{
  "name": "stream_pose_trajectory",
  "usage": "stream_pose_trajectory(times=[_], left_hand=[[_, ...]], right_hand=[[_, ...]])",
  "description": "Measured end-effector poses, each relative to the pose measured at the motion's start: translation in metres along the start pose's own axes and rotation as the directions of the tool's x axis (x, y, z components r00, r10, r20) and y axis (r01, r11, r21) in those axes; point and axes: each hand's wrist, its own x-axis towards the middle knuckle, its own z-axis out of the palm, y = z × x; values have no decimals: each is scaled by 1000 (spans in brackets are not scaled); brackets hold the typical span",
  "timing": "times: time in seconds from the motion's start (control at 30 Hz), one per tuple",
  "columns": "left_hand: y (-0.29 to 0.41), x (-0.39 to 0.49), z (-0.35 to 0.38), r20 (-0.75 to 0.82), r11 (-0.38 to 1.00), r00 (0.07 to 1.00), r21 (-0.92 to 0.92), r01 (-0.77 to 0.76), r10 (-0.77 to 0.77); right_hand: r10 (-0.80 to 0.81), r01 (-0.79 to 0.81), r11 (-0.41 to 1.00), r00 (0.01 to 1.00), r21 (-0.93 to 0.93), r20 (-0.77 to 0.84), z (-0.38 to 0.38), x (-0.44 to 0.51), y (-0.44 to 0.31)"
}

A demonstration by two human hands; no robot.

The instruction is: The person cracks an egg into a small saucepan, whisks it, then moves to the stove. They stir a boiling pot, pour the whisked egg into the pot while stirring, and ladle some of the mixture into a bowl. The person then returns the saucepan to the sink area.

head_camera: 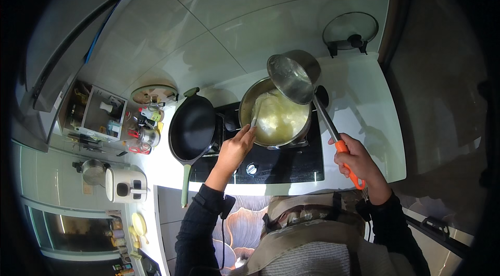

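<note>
My right hand [353, 155] grips the orange handle of a deep stainless steel ladle [291, 80]. The ladle's bowl is tilted over the right rear rim of a large steel pot [245, 135], its mouth facing left. Pale yellow liquid [281, 119] fills the lower part of the pot, with a glossy surface. In my left hand [237, 147] is a slim pale utensil [256, 114] that reaches into the pot at its left side. What shape its far end has is hard to tell. The pot stands on a black glass gas hob [281, 166].
Left of the pot sits a black frying pan [193, 127] with a green handle pointing towards me. A glass lid [351, 30] leans on the wall at the right rear. Bottles [150, 114] crowd the left corner, near a white air fryer [125, 185].
</note>
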Motion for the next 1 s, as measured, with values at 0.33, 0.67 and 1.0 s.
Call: stream_pose_trajectory(times=[0.33,0.67,1.0], left_hand=[[-4,14,36,53,921,969,-300,247,-242],[-20,7,31,500,-193,514,-821,538,-697],[1,0,-22,278,364,751,-741,565,-599]], right_hand=[[-8,8,1000,1000,5,-23,0,-1,2],[-11,10,1000,998,-6,-58,1,-7,-2],[-17,16,1000,999,-25,-44,5,-5,-4]])
